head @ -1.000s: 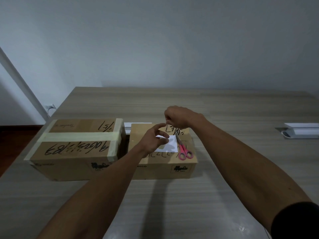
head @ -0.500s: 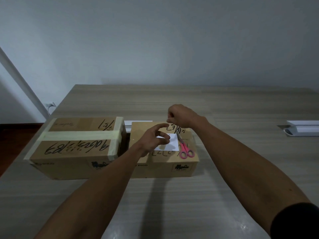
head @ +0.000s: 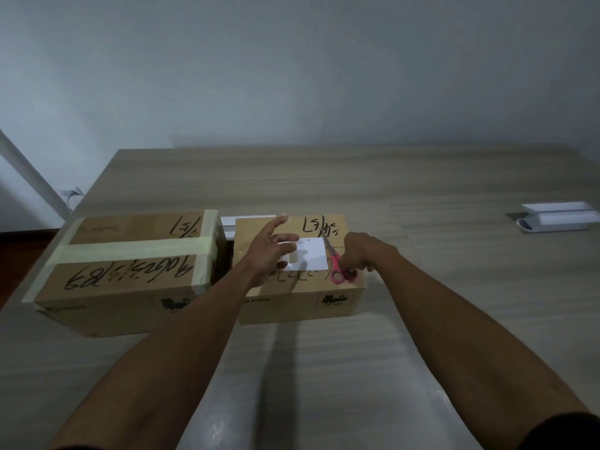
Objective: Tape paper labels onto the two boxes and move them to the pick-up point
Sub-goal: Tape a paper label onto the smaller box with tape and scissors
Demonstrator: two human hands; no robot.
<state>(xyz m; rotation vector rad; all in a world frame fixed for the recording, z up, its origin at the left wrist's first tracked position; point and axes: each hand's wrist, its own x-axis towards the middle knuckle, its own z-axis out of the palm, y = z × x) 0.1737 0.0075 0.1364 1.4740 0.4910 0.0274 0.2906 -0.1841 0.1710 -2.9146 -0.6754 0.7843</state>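
Note:
Two cardboard boxes sit side by side on the wooden table. The left box (head: 130, 274) has pale tape bands and black writing. On top of the right box (head: 302, 300) lies a white paper label (head: 311, 256). My left hand (head: 268, 254) hovers over the label's left part with fingers spread, and holds a strip of clear tape (head: 292, 258) between fingertips and thumb. Pink-handled scissors (head: 336, 271) lie at the label's right edge. My right hand (head: 363, 253) grips their handles with curled fingers.
A white flat item (head: 246, 220) lies behind the gap between the boxes. A white device (head: 558, 220) sits on the table (head: 422, 319) at the far right. The table's left edge runs close by the left box, with a white slanted pole (head: 29, 177) beyond it.
My right hand left the tape end above the box's far side and came down onto the scissors' handles. My left hand spread its fingers and stays over the label with the tape.

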